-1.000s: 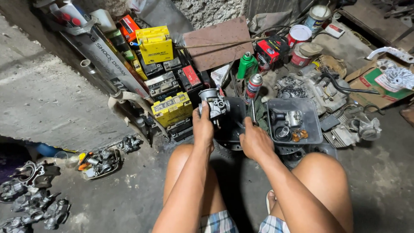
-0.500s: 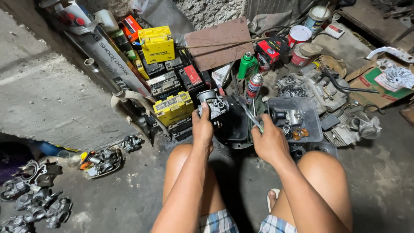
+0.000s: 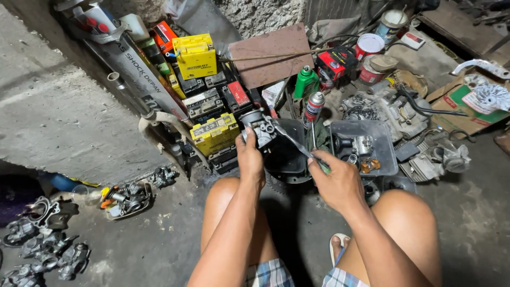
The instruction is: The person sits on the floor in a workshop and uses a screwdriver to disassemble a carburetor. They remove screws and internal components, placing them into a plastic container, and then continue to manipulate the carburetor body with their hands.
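My left hand grips a small grey metal carburetor, held up above a black round tub. My right hand holds a thin screwdriver whose shaft slants up and left, with its tip at the carburetor. Both hands sit above my bare knees. Right of the screwdriver lies a grey plastic tray with small metal parts in it.
Stacked yellow and black batteries stand to the left, with a spray can and a green bottle behind the tub. Engine parts lie at right, several carburetors on the floor at lower left, a concrete slab alongside.
My right hand has lifted off the tray area with the screwdriver and swung its tip left to the carburetor. The left hand keeps the carburetor in about the same place.
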